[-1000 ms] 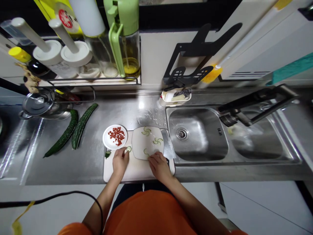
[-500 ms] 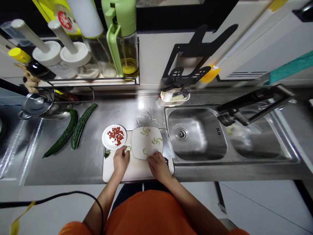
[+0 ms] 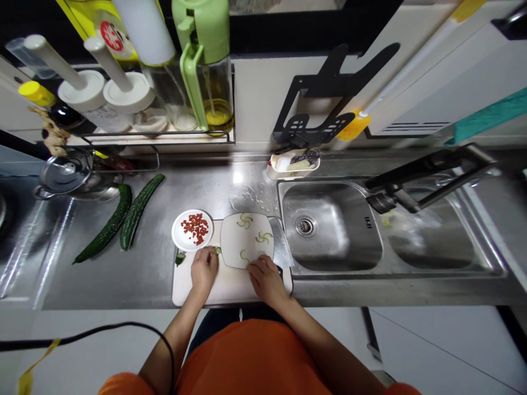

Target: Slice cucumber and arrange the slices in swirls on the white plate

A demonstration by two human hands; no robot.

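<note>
My left hand [image 3: 205, 271] is closed over the cutting board [image 3: 230, 288], pinching small cucumber slices [image 3: 217, 250] at the left edge of a squarish white plate [image 3: 234, 241]. At that plate's lower right edge is my right hand [image 3: 265, 274], fingers bent together; whatever is under its fingertips is hidden. Thin green-edged slices lie on the plate in curved pinwheel patterns, one of them only partly showing. A round white plate [image 3: 177, 233] with chopped red bits [image 3: 195, 227] rests above my left hand. Beside it on the board is a cucumber end [image 3: 180, 258].
Two whole cucumbers [image 3: 138, 211] lie on the steel counter at left. A knife blade [image 3: 282, 247] lies right of the squarish plate, partly covered. A double sink [image 3: 333, 225] with a black faucet [image 3: 415, 178] is at right. Behind stand an oil bottle [image 3: 214, 93] and seasoning jars.
The slices at my left fingertips have turned, showing more green edge instead of the pale face. My right hand stays at the plate's edge.
</note>
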